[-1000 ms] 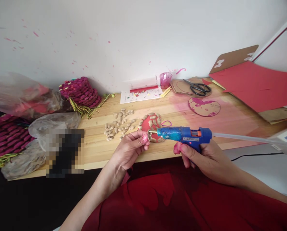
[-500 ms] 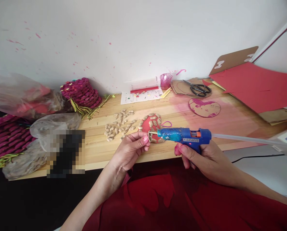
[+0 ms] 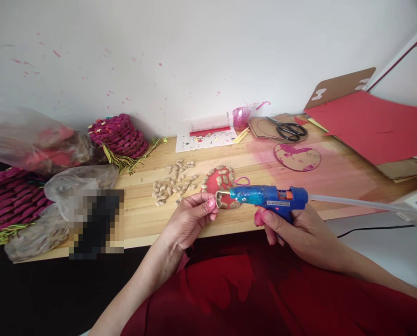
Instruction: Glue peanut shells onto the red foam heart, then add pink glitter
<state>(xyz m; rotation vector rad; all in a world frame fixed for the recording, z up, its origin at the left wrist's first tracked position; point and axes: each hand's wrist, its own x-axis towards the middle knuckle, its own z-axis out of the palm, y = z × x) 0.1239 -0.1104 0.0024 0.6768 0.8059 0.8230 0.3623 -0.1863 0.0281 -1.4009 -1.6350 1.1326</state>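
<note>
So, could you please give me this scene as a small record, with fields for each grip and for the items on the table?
Left grip: pinches one peanut between thumb and finger
Right grip: closed around the handle of a blue hot glue gun
Nozzle: at the held peanut; contact cannot be told
Glue stick: translucent, sticking out behind the gun
Red piece: on the table, partly hidden, peanuts on it
Loose peanuts: left of the red piece
Scissors: black-handled, on cardboard
</note>
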